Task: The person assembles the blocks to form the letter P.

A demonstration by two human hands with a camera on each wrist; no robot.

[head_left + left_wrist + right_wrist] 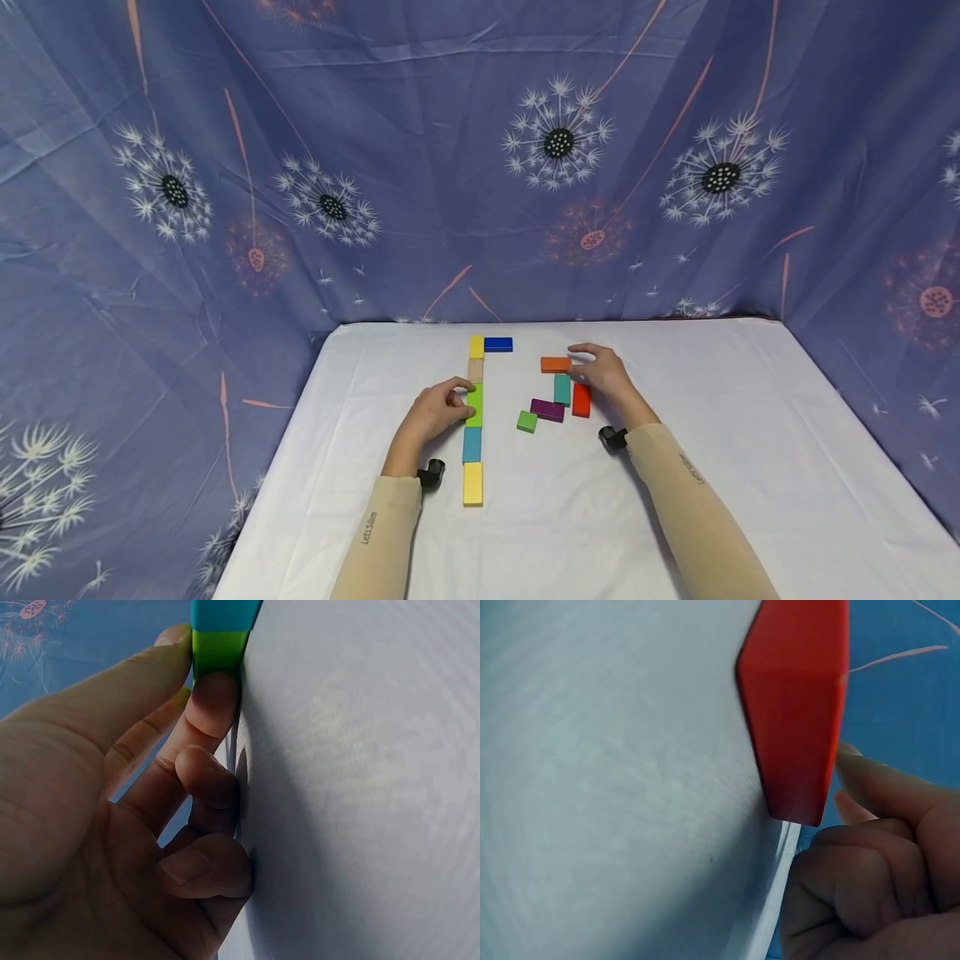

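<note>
A straight column of blocks runs away from me: yellow (473, 485), blue (472, 445), light green (476, 407), plain wood (476, 370) and a far yellow block (477, 347). My left hand (435, 410) holds the light green block at its left side, thumb and index finger on it. Its lower fingers curl beside the table in the left wrist view. My right hand (606, 375) is at the right end of an orange block (555, 365), index finger and thumb spread apart. A red block (795, 712) looms in the right wrist view, hiding the orange one.
A dark blue block (498, 344) touches the far yellow one on its right. Teal (562, 389), purple (547, 411) and small green (527, 422) blocks lie near the orange one. The white-covered table (540, 533) meets a patterned blue curtain (450, 208).
</note>
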